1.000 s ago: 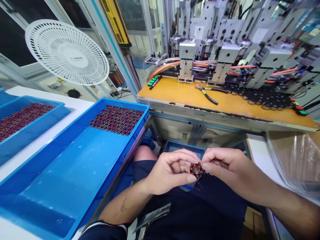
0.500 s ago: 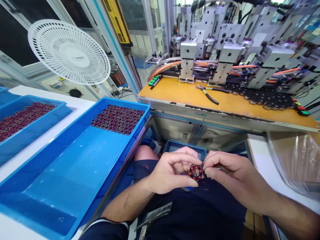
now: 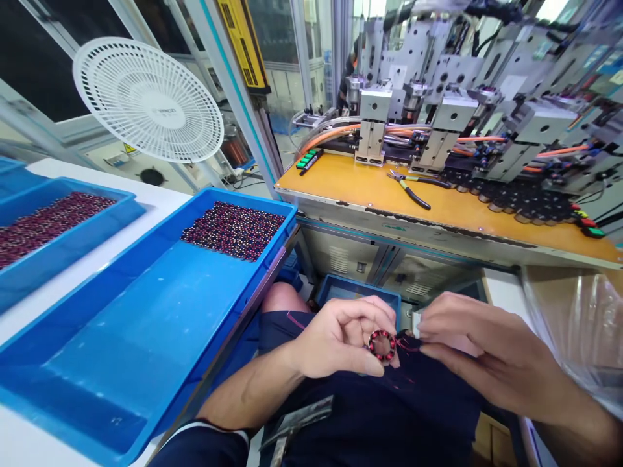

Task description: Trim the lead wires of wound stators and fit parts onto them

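My left hand (image 3: 341, 340) pinches a small wound stator ring (image 3: 382, 344), black with red coils, between thumb and fingers over my lap. My right hand (image 3: 474, 350) sits just to the ring's right, fingers curled in a pinch around a small whitish item and thin red wire ends (image 3: 409, 344) trailing from the ring. What exactly the right fingers grip is too small to make out. Both hands hover above dark shorts (image 3: 389, 421).
A blue tray (image 3: 146, 311) at my left holds several rings (image 3: 233, 230) at its far end; another blue tray (image 3: 58, 227) lies further left. A small blue bin (image 3: 341, 292) is below. Ahead: yellow bench (image 3: 438, 207) with pliers (image 3: 411, 188), machine heads (image 3: 374, 123), white fan (image 3: 148, 100).
My right hand has drawn slightly to the right, away from the ring, with thin red wires now stretched between them. The view shifted a little.
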The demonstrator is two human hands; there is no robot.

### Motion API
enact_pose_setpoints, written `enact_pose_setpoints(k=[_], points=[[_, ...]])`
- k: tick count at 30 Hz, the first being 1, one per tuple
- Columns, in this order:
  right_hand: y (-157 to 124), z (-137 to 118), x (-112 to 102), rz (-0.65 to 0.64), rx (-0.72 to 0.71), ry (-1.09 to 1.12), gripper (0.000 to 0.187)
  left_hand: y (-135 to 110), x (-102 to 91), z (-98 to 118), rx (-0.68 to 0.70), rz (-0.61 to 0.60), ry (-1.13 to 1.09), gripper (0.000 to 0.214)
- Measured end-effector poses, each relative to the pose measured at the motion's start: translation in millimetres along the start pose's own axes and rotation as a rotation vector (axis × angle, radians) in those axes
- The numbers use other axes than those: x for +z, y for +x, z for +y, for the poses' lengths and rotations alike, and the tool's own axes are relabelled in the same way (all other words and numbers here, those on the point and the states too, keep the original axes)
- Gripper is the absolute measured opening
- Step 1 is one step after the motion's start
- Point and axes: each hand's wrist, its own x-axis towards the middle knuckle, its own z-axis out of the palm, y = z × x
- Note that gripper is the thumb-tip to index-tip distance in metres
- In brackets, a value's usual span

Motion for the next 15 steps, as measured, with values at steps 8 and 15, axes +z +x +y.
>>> enact_pose_setpoints(k=[8,15], points=[[17,-5,6,0.050,-0.259,-0.043,0.029,3,-0.2,-8,-0.125,-0.064,-0.198,0.035],[18,-5,11,0.092,-0.302,-0.073,0.024,2,-4.1,-7,-0.101,-0.057,-0.142,0.035]])
